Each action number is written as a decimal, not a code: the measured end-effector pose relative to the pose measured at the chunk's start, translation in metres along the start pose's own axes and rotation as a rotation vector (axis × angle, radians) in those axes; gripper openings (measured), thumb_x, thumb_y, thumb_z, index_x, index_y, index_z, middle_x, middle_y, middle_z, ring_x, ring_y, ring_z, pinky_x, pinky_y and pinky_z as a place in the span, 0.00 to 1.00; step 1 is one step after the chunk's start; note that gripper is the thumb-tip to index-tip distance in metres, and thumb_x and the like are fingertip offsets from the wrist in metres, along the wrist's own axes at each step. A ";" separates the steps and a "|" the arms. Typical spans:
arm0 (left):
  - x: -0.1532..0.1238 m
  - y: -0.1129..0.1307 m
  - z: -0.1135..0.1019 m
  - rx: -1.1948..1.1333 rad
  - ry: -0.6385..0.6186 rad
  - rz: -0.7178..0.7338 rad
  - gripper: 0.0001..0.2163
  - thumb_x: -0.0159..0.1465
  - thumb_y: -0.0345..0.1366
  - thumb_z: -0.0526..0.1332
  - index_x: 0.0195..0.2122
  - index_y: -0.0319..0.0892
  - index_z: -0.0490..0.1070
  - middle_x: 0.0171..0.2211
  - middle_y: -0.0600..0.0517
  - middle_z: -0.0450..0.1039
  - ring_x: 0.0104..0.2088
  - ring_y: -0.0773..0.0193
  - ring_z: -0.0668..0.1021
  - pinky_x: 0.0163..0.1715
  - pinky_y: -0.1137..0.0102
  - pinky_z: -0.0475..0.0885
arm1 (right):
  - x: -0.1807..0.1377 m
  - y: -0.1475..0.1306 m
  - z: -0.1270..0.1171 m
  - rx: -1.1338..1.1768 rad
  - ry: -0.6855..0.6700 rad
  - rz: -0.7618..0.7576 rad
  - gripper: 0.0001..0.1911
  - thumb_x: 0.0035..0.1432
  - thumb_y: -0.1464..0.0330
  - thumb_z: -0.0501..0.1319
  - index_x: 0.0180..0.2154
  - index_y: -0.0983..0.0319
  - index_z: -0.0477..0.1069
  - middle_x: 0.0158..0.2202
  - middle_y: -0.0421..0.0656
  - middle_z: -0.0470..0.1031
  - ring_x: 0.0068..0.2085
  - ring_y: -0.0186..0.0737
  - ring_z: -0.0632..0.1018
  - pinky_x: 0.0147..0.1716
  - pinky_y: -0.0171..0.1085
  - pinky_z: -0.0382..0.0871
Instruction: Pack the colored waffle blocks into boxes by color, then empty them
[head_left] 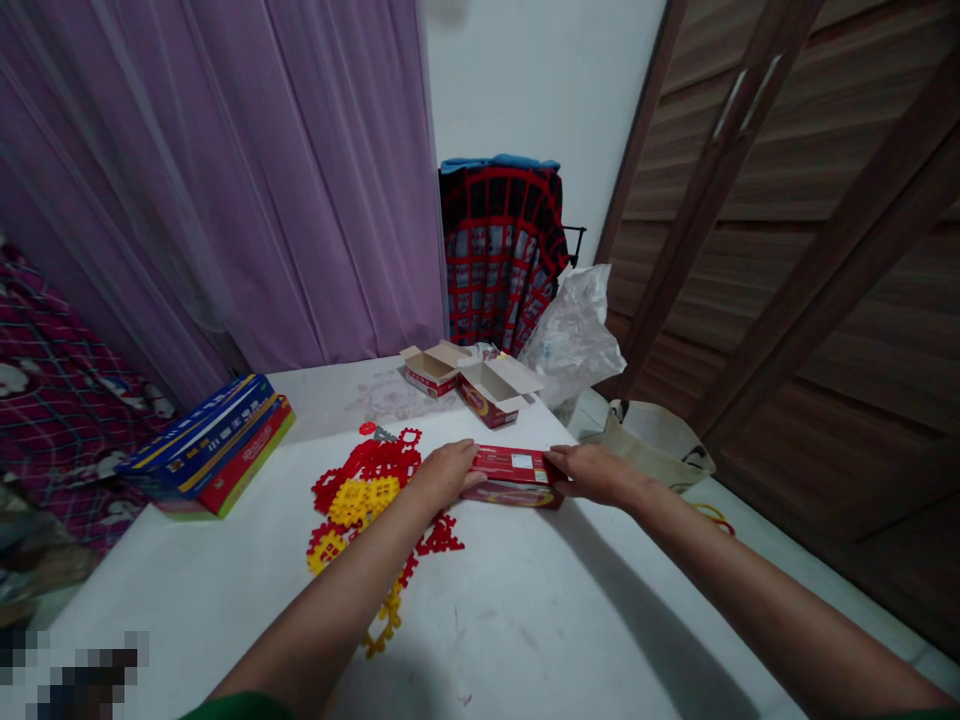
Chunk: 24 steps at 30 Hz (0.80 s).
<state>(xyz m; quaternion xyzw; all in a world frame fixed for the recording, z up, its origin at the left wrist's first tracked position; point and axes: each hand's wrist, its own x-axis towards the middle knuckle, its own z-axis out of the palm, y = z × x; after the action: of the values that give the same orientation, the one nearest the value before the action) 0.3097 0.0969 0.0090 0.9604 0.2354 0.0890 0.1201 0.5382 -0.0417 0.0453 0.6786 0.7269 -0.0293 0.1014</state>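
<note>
A closed red cardboard box [514, 490] with a white label on top lies on the white table, between my hands. My left hand [448, 472] grips its left end, thumb on the front side and fingers over the top edge. At the right end, my right hand [596, 473] holds the box with its fingers against the corner. Just left of the box is a pile of interlocking plastic pieces, some red [382, 458] and some yellow [364, 500]. Part of the pile is hidden behind my left forearm.
Two open red cartons [431, 378] [487, 400] stand at the back of the white table [510, 620]. Blue and red game boxes [217, 440] are stacked at the left edge. A clear plastic bag [574, 335] and a cream bag [656, 440] are beyond the right edge.
</note>
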 end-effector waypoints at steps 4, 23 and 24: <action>0.002 0.002 0.001 0.069 -0.003 0.001 0.13 0.66 0.42 0.55 0.48 0.41 0.68 0.51 0.43 0.72 0.48 0.53 0.76 0.49 0.62 0.71 | 0.001 -0.005 0.003 -0.009 0.031 -0.015 0.14 0.60 0.70 0.54 0.46 0.65 0.71 0.44 0.53 0.76 0.39 0.44 0.79 0.36 0.37 0.68; 0.001 -0.012 0.012 0.078 0.025 0.062 0.13 0.68 0.37 0.52 0.52 0.43 0.66 0.52 0.44 0.72 0.50 0.56 0.77 0.52 0.61 0.70 | 0.000 0.013 0.046 0.092 0.318 -0.049 0.19 0.60 0.75 0.51 0.51 0.64 0.69 0.48 0.53 0.77 0.43 0.43 0.80 0.43 0.39 0.73; 0.000 -0.013 0.012 0.069 0.029 0.064 0.13 0.68 0.37 0.51 0.52 0.43 0.66 0.52 0.44 0.72 0.50 0.56 0.77 0.52 0.61 0.70 | -0.002 0.013 0.049 0.146 0.358 -0.034 0.19 0.61 0.73 0.51 0.52 0.63 0.68 0.50 0.53 0.76 0.45 0.44 0.79 0.45 0.40 0.73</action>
<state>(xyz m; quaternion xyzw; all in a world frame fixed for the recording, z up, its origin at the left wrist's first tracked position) 0.3070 0.1057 -0.0056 0.9696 0.2091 0.0984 0.0806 0.5565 -0.0516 -0.0011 0.6660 0.7408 0.0376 -0.0793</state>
